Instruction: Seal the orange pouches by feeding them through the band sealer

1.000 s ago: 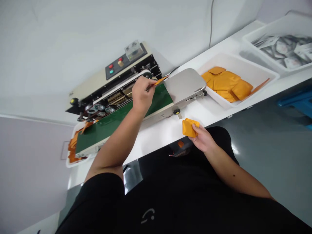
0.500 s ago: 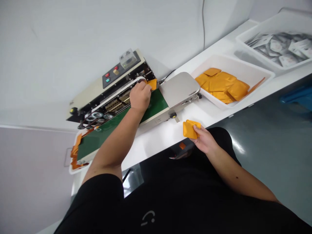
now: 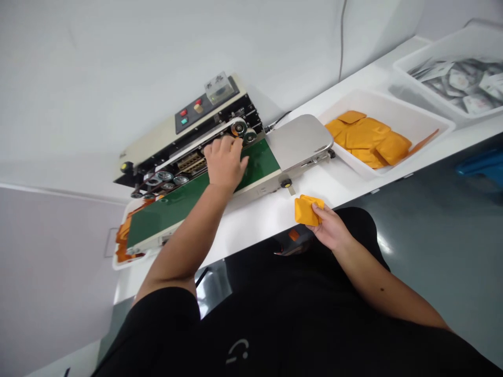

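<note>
My left hand [image 3: 226, 162] is open, its fingers spread just below the sealer's feed rollers [image 3: 240, 130] and over the green conveyor belt [image 3: 184, 199] of a band sealer [image 3: 188, 139]. It holds nothing that I can see. My right hand [image 3: 330, 228] grips a folded orange pouch [image 3: 307, 210] near the table's front edge. Several orange pouches [image 3: 367, 135] lie piled in a white tub [image 3: 346, 102] beyond it. More orange pouches [image 3: 123, 238] sit in a white tray at the belt's far left end.
A brushed steel plate [image 3: 301, 141] lies beside the belt. At the back right, a white tub [image 3: 428, 86] holds several silver-and-white sachets. The white table [image 3: 255, 230] ends at a front edge, with grey floor below. A blue object [image 3: 481, 165] sits at the right.
The orange pouch by the rollers under my left hand no longer shows, and that hand now lies open over the belt. My right hand still grips its pouch.
</note>
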A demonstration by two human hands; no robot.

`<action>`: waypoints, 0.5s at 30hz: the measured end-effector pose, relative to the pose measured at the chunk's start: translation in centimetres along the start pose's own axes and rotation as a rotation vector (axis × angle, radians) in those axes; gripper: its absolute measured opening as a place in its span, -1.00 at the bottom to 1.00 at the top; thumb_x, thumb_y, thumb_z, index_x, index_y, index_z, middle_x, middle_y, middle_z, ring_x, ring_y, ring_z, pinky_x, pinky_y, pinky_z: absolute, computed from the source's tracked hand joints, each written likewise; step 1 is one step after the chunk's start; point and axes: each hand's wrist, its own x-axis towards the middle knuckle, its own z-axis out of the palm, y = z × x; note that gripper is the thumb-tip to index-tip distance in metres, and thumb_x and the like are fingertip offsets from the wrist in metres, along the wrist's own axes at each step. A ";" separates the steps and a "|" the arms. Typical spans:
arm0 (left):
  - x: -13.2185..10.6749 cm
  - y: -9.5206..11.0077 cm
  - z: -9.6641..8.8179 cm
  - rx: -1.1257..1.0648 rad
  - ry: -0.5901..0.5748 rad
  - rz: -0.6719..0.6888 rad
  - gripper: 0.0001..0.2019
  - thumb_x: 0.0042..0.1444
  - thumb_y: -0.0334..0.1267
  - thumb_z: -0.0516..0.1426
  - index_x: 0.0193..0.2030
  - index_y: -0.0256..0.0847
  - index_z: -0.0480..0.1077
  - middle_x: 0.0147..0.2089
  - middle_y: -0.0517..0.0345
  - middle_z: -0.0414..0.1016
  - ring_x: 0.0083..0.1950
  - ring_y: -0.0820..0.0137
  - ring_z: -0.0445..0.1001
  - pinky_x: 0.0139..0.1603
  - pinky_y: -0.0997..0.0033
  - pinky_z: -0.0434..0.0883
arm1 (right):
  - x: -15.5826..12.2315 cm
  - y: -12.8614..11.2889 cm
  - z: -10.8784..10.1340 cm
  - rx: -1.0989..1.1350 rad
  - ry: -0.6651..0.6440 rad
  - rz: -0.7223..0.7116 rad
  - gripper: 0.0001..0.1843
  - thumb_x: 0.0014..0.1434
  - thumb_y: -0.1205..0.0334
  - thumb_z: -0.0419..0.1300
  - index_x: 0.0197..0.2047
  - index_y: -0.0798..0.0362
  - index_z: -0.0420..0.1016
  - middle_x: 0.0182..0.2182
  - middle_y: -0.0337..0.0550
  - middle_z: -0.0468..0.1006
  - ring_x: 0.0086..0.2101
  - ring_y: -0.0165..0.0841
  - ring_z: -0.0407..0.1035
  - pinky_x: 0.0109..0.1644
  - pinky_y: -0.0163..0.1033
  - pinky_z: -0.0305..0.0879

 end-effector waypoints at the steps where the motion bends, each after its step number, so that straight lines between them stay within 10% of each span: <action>1: -1.3 0.8 -0.2 -0.029 0.014 0.045 -0.60 0.43 -0.08 0.22 0.31 -0.14 0.49 0.25 -0.24 0.58 0.28 -0.13 0.47 0.30 -0.19 0.31 | -0.1 0.1 0.1 -0.005 0.001 0.001 -0.64 0.28 0.12 0.54 0.11 -0.06 0.69 0.02 -0.11 0.77 -0.13 -0.25 0.70 -0.27 -0.28 0.68; 8: -12.1 10.4 1.2 -0.351 -0.086 0.704 -0.54 0.54 0.12 0.11 0.27 -0.17 0.56 0.23 -0.18 0.67 0.21 0.08 0.61 0.13 0.06 0.51 | -0.4 1.7 1.1 0.003 -0.021 -0.012 -0.69 0.29 0.19 0.50 0.08 -0.03 0.70 -0.04 -0.13 0.78 -0.15 -0.28 0.70 -0.20 -0.27 0.69; 15: -15.8 12.6 4.0 -0.437 -0.126 0.597 -0.57 0.52 -0.08 0.20 0.38 -0.24 0.52 0.39 -0.23 0.62 0.42 0.06 0.60 0.49 -0.09 0.53 | -0.7 2.4 1.7 -0.019 -0.019 -0.012 -0.75 0.35 0.12 0.47 0.04 0.00 0.70 -0.06 -0.12 0.77 -0.16 -0.30 0.69 -0.18 -0.27 0.68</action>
